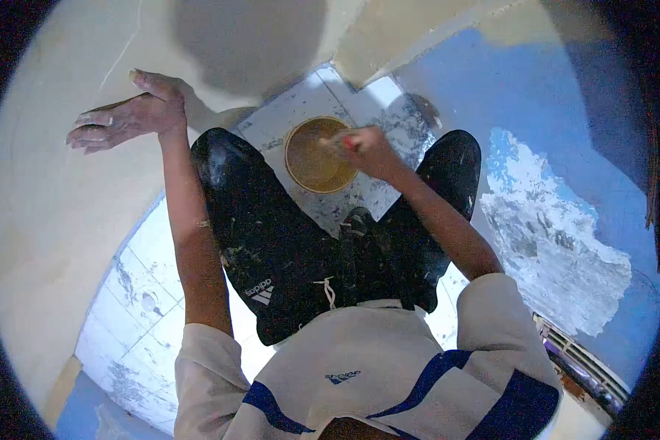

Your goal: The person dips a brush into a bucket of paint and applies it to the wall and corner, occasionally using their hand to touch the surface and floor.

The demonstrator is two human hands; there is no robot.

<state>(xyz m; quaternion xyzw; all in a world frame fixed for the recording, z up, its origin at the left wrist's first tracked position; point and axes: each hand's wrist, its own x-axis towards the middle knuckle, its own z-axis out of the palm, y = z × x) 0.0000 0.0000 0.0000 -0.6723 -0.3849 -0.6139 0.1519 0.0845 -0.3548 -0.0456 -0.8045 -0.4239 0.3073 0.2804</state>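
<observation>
My left hand (128, 116) is at the pale wall on the left, its fingers stretched out and thumb apart. White, plaster-like residue coats its fingers, and it holds nothing. Between my knees, my right hand (374, 152) is closed around a small tool with a red part, which looks like a putty knife (337, 141). Motion blurs its blade end, which is over the round yellowish bucket (292, 172). The bucket stands on the floor; its contents look brownish and are hard to make out.
White floor tiles (271, 121), smeared with grey, lie under and around the bucket. A pale wall (44, 191) rises close on the left. On the right, the blue wall (462, 81) has a rough patch (557, 235) of peeled paint. Slatted items (583, 363) sit at lower right.
</observation>
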